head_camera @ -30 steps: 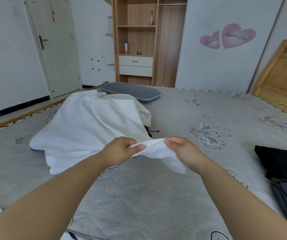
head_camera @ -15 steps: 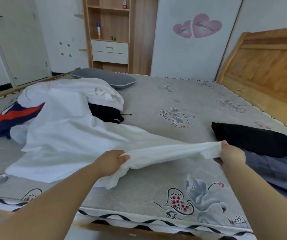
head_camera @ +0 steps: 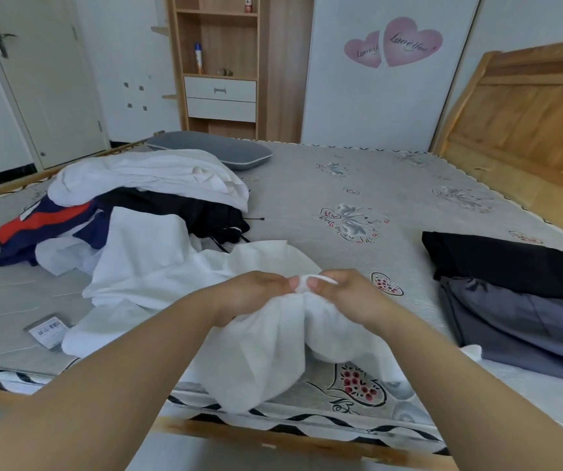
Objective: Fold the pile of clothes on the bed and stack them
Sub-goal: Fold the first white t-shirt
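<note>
A white garment lies across the near edge of the bed and droops over it. My left hand and my right hand pinch its edge together at the middle, fingertips almost touching. Behind them on the left is the unfolded pile: white cloth on top, a black piece, and a navy and red one. On the right lies a folded black garment beside a grey one.
The grey patterned mattress has a wooden frame. A grey pillow lies at the far edge. A small label card sits near the left front. A wooden headboard stands right; shelves and a door stand behind.
My hands were apart with the white garment stretched between them; they have come together at the middle, doubling the edge over. The view has shifted slightly.
</note>
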